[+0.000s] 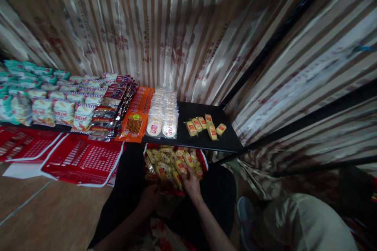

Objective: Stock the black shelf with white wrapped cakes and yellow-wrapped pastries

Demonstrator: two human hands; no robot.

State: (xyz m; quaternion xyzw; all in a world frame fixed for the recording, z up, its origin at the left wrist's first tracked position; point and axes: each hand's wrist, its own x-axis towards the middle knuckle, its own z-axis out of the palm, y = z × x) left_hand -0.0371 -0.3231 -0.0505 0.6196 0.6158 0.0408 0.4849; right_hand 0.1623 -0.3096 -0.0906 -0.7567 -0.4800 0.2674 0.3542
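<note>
A red basket (206,160) with a white rim sits between my knees, full of small yellow snack cakes (162,157) in clear wrappers. My right hand (191,182) reaches into its right side, with thumb and fingers closed on one wrapped snack cake (180,166). In shadow by the basket's front left edge, my left hand (150,197) is curled closed; whatever its fingers hold, if anything, is hidden. On the black shelf (203,144) just beyond the basket lie several more wrapped snack cakes (211,131), loosely grouped.
Left along the shelf are round white packets (154,126), an orange bag (134,125), dark red packets (113,96), white bags (63,111) and green bags (20,74). Red baskets (85,157) stand below. Black poles (279,43) flank the right; another person's knee (309,219) is nearby.
</note>
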